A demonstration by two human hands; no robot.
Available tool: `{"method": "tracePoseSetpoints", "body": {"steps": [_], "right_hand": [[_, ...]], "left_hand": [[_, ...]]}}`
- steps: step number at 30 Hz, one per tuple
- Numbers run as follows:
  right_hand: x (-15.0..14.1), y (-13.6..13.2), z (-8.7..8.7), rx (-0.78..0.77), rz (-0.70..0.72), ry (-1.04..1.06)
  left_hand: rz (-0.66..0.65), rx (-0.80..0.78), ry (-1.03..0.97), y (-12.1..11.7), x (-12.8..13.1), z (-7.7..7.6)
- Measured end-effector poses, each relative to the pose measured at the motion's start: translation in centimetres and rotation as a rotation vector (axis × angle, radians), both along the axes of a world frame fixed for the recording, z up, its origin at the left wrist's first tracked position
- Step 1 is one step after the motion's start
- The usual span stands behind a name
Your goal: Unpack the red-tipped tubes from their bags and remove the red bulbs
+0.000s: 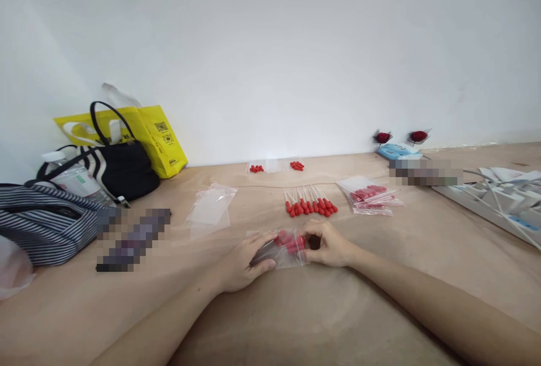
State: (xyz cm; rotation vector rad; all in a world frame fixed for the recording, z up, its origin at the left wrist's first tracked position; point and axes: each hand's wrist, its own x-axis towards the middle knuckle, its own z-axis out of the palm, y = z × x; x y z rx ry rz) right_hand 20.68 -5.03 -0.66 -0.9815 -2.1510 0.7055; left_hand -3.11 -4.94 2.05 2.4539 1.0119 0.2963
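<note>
Near the table's middle, a clear zip bag (287, 256) with several red pieces inside lies between my hands. My left hand (249, 259) grips its left side, thumb below and fingers above. At the zip edge on the right, my right hand (327, 245) pinches the bag between thumb and fingers. Just beyond, several white sticks with red bulb-shaped tips (310, 205) lie in a row, tips toward me. Filled zip bags (372, 197) are piled to the right of them. Flat clear zip bags (211, 208) lie to the left.
Two small groups of red pieces (256, 168) lie on clear plastic by the wall. Yellow (163, 140), black (127, 171) and striped (63, 225) bags stand left. A blue packet (399, 152), dark red flowers (418, 136) and a white tray with cables (499, 208) are at right.
</note>
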Motion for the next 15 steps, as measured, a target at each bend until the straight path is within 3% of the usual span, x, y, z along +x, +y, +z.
{"method": "tracePoseSetpoints", "body": {"steps": [7, 15], "right_hand": [[2.4, 0.5, -0.8, -0.288, -0.049, 0.192], [2.0, 0.7, -1.0, -0.491, 0.039, 0.437]], "left_hand": [[0.023, 0.038, -0.005, 0.6, -1.1, -0.3], [0.015, 0.013, -0.021, 0.6, -1.1, -0.2]]}}
